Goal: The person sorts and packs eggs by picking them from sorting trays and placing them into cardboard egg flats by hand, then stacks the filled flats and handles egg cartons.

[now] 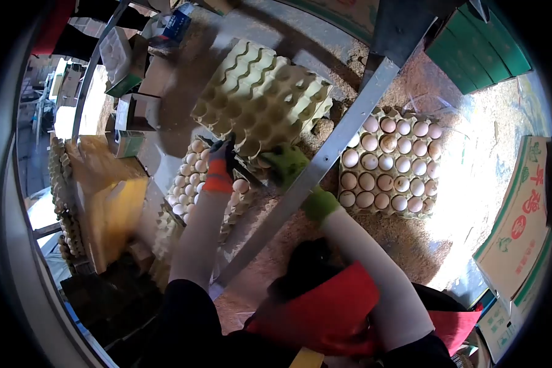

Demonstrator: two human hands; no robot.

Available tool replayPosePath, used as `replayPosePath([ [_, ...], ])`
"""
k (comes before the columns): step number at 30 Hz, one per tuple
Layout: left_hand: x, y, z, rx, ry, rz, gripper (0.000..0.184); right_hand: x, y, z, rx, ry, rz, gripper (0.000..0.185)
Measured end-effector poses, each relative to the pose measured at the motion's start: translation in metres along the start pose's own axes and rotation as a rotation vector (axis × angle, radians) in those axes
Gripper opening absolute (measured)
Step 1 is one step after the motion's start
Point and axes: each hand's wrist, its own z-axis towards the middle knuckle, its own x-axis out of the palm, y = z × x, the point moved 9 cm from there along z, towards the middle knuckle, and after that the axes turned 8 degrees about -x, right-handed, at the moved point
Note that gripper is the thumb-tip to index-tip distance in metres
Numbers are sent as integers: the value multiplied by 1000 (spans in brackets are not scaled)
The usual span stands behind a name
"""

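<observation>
My left hand [222,161], in a dark glove with an orange cuff, is at the near edge of a pale, empty egg tray [260,92], its fingers closed on the rim. My right hand [285,164], in a green glove, closes on the same tray's near right corner; its fingertips are partly hidden and slightly blurred. Below my left hand sits a tray of whitish eggs [189,178], partly covered by my forearm and the empty tray. On the right, beyond a metal bar, another egg tray [345,211] holds rows of pinkish-white eggs [385,162].
A slanted metal bar [331,153] crosses over my right forearm. Stacked egg trays [60,184] and a yellow-brown box [113,196] stand at left. Green boxes [478,52] are at the upper right, a printed carton [515,227] at the right. Sawdust-like bits [313,230] cover the surface.
</observation>
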Motion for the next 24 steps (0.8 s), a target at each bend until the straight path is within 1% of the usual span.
replayPosePath([
  [1,3,-7,-10,57,-47,-40,35,16,17,11,-122,108,-202,37],
  [2,4,-12,-19,59,-44,-38,35,30,31,19,-242,217,-408,38],
  [3,6,-15,-31,16,-46,-31,35,27,39,28,-239,214,-415,38],
  [4,8,-11,-37,-27,-46,-21,36,14,50,38,-223,131,-425,41],
  [5,9,-6,-31,5,1,-36,33,3,57,45,-204,46,-432,45],
  [6,5,11,-9,7,8,-30,33,8,48,51,-200,39,-437,45],
  [8,12,48,34,-39,153,-349,25,11,34,58,-311,-45,-528,38],
  [9,9,51,44,-60,135,-333,23,16,26,58,-293,92,-662,38],
  [10,5,54,54,-81,116,-316,21,14,17,54,-269,75,-687,38],
  [11,2,57,65,-102,98,-300,19,22,-2,48,-217,127,-712,38],
  [12,1,69,83,-106,138,-400,19,27,-17,43,-165,192,-732,38],
  [13,-5,58,76,-18,261,-271,19,35,-36,37,-83,177,-553,41],
  [15,13,51,35,-185,357,-436,24,54,-81,19,74,105,-191,48],
  [16,21,52,37,-190,375,-423,24,42,-67,28,53,99,-171,48],
  [17,19,54,40,-184,336,-465,28,31,-53,37,33,93,-151,48],
  [18,10,61,42,-178,290,-507,32,12,-15,52,-160,16,-414,40],
  [19,5,62,38,-162,392,-509,36,3,12,54,-354,-57,-676,32],
  [20,0,62,31,-146,494,-508,40,-1,14,55,-348,-63,-678,32],
  [21,-5,25,10,332,361,123,43,-6,13,59,-285,-32,-576,37],
  [22,9,-9,-26,797,178,753,46,-8,9,65,-231,-2,-475,42],
  [23,23,-32,-66,995,66,926,50,-11,10,61,-207,-13,-515,45],
  [24,15,-28,-55,996,58,927,50,-3,2,56,-213,-13,-511,45],
])
